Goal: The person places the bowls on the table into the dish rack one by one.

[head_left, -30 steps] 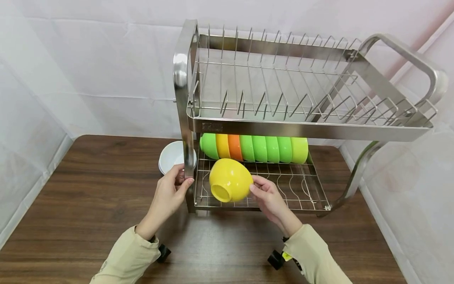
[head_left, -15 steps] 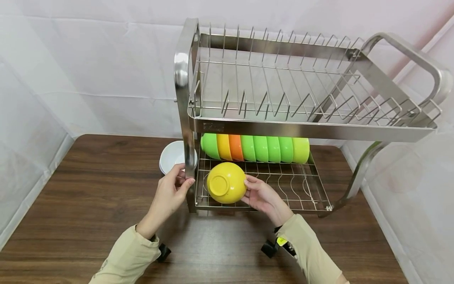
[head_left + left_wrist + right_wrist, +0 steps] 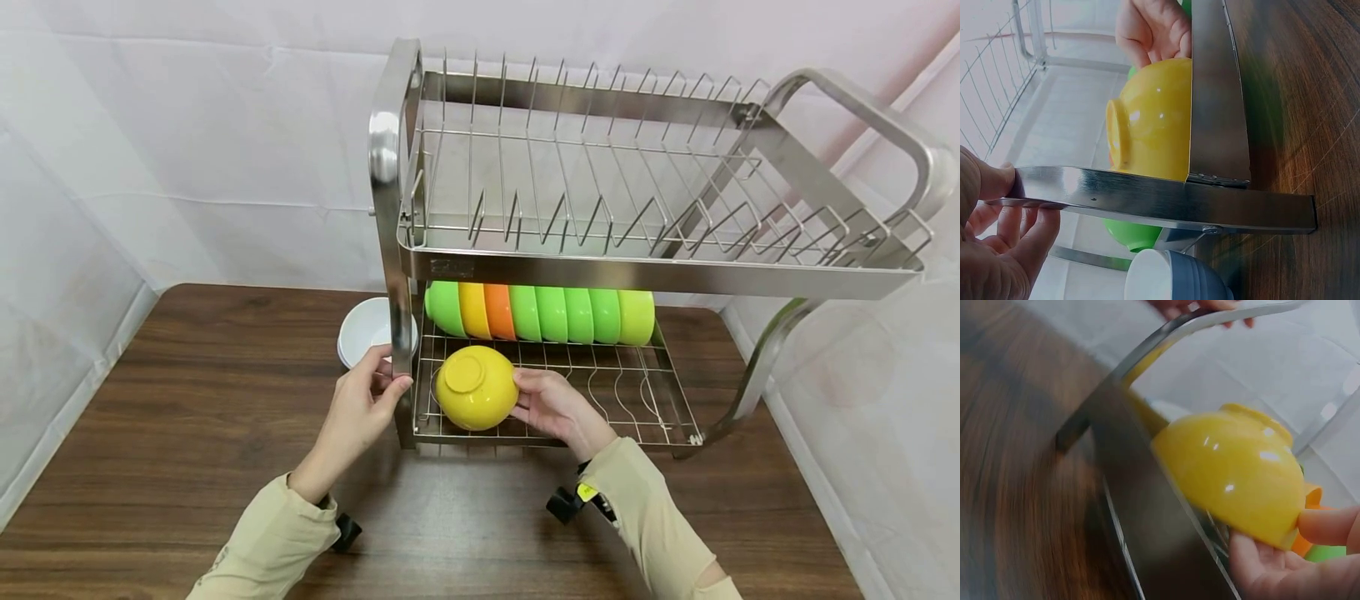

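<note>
A yellow bowl (image 3: pixel 480 396) is upside down, foot upward, low over the front left of the dish rack's lower shelf (image 3: pixel 600 367). My right hand (image 3: pixel 558 408) pinches its right rim, thumb outside and fingers beneath, as the right wrist view shows on the bowl (image 3: pixel 1235 469). The bowl's lower edge is hidden behind the shelf's front rail in the left wrist view, so I cannot tell whether it rests on the wires. My left hand (image 3: pixel 363 417) grips the rack's front left post (image 3: pixel 1104 194) between thumb and fingers.
Behind the yellow bowl lies a row of nested green, yellow and orange bowls (image 3: pixel 551 314). White bowls (image 3: pixel 363 332) stand on the wooden table (image 3: pixel 225 400), left of the post. The wire upper tier (image 3: pixel 630 192) overhangs the lower shelf.
The yellow bowl has come left and down and turned from tilted to upside down, foot upward, with my right hand following it. My left hand keeps its grip on the post.
</note>
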Motion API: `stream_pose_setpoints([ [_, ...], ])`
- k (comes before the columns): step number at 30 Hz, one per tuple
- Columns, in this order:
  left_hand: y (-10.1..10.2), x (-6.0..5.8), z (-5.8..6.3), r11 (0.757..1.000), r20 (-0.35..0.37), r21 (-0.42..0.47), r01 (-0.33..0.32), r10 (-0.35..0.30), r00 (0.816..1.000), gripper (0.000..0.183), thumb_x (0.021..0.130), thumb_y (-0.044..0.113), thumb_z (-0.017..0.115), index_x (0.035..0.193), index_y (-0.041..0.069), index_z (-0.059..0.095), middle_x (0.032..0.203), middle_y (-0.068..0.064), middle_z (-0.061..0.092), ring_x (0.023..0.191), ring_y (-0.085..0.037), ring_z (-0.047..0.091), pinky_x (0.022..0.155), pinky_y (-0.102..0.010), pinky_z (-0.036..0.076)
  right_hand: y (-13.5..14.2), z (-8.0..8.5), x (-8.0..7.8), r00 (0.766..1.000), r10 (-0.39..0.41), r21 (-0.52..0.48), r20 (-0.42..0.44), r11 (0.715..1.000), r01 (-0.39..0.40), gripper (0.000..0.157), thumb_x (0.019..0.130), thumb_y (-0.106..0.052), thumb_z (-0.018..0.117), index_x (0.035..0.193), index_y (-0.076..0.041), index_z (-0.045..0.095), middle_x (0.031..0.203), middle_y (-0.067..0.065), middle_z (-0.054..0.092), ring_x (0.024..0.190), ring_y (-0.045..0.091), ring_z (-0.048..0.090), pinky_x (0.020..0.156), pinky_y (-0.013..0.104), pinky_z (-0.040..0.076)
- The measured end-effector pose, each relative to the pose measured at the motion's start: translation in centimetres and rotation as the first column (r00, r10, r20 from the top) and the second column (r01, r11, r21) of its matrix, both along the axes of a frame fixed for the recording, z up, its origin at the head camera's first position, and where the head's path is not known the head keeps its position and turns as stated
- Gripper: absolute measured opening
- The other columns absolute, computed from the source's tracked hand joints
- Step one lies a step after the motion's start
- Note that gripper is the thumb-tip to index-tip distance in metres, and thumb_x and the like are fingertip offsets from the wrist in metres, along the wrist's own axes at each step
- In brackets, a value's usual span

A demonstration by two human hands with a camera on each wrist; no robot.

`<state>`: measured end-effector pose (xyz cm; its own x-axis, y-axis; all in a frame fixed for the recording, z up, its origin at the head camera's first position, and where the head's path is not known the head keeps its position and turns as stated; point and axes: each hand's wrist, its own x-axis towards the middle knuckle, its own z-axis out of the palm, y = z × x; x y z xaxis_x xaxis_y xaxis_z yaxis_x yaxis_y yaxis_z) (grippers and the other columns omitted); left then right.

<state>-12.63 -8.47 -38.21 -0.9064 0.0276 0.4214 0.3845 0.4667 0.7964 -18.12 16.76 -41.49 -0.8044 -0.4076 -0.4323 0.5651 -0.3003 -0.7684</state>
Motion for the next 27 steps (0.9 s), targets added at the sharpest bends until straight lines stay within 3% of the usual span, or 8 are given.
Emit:
stream_pose_setpoints([
  [2,0.0,0.0,0.0,1.0,0.005,-0.007,0.005,-0.005,1.0,0.028,0.076,-0.004,0.067,0.101,-0.002,0.055,0.072,-0.01,0.061,0.06,-0.016,0.057,0.056,-0.024,0.046,-0.1,-0.1,-0.1,0.999,-0.027,0.057,-0.028,0.998,0.028,0.02,0.094,-0.001,0.037,0.089,-0.006,0.056,0.084,0.002,0.056,0.078,0.012,0.058,0.073,0.027,0.05],
  [4,0.0,0.0,0.0,1.0,0.008,-0.013,0.009,-0.009,1.0,0.027,0.076,-0.004,0.067,0.1,-0.002,0.055,0.073,-0.011,0.062,0.061,-0.017,0.058,0.057,-0.025,0.047,-0.3,-0.1,-0.1,0.997,-0.036,0.125,-0.069,0.991,0.045,0.016,0.094,0.001,0.039,0.103,0.002,0.052,0.088,0.004,0.053,0.078,0.011,0.057,0.073,0.027,0.05],
  [7,-0.1,-0.1,-0.1,1.0,0.016,-0.018,0.007,-0.007,1.0,0.028,0.076,-0.004,0.067,0.101,-0.003,0.054,0.073,-0.011,0.062,0.061,-0.017,0.058,0.057,-0.025,0.046,-0.6,0.0,-0.1,0.992,-0.037,0.223,-0.122,0.973,0.064,0.038,0.092,0.002,0.042,0.128,0.01,0.035,0.094,0.006,0.05,0.08,0.011,0.056,0.075,0.027,0.05],
  [9,-0.1,-0.1,-0.1,1.0,0.022,-0.016,0.005,-0.005,1.0,0.028,0.076,-0.004,0.067,0.101,-0.002,0.054,0.073,-0.011,0.061,0.061,-0.017,0.057,0.057,-0.025,0.046,-0.6,0.1,-0.2,0.988,-0.026,0.281,-0.152,0.957,0.068,0.051,0.09,0.003,0.044,0.135,0.012,0.024,0.097,0.007,0.049,0.079,0.011,0.056,0.076,0.028,0.05],
  [13,-0.2,-0.1,-0.1,1.0,0.019,-0.018,0.001,0.0,1.0,0.029,0.076,-0.003,0.067,0.101,-0.002,0.054,0.072,-0.01,0.061,0.06,-0.015,0.056,0.056,-0.024,0.046,-0.6,0.0,-0.2,0.985,-0.005,0.366,-0.173,0.928,0.069,0.05,0.089,0.004,0.047,0.135,0.011,0.028,0.1,0.009,0.049,0.082,0.012,0.056,0.083,0.033,0.049],
  [17,-0.3,0.0,-0.1,1.0,-0.004,-0.028,-0.001,0.001,1.0,0.028,0.076,-0.003,0.067,0.1,-0.003,0.054,0.072,-0.01,0.061,0.06,-0.015,0.056,0.056,-0.024,0.045,-0.6,-0.3,-0.1,0.979,0.039,0.431,-0.2,0.901,0.052,0.047,0.089,0.003,0.047,0.133,0.012,0.032,0.114,0.021,0.048,0.093,0.017,0.056,0.092,0.038,0.043],
  [23,-0.3,0.0,-0.1,1.0,-0.009,-0.029,0.002,-0.002,1.0,0.027,0.076,-0.003,0.066,0.1,-0.003,0.054,0.073,-0.01,0.062,0.06,-0.016,0.057,0.057,-0.024,0.044,-0.9,-0.9,0.1,0.945,0.116,0.595,-0.305,0.798,0.095,0.044,0.086,0.001,0.053,0.126,0.015,0.041,0.121,0.03,0.048,0.099,0.022,0.055,0.089,0.034,0.045],
  [27,-0.2,-0.1,-0.1,0.999,0.006,-0.034,0.004,-0.004,1.0,0.028,0.077,-0.003,0.067,0.101,-0.002,0.054,0.073,-0.01,0.062,0.06,-0.016,0.056,0.057,-0.024,0.045,-1.0,-1.1,0.3,0.936,0.123,0.637,-0.329,0.761,0.124,0.043,0.085,0.001,0.055,0.124,0.014,0.043,0.119,0.029,0.051,0.101,0.028,0.055,0.084,0.032,0.048],
])
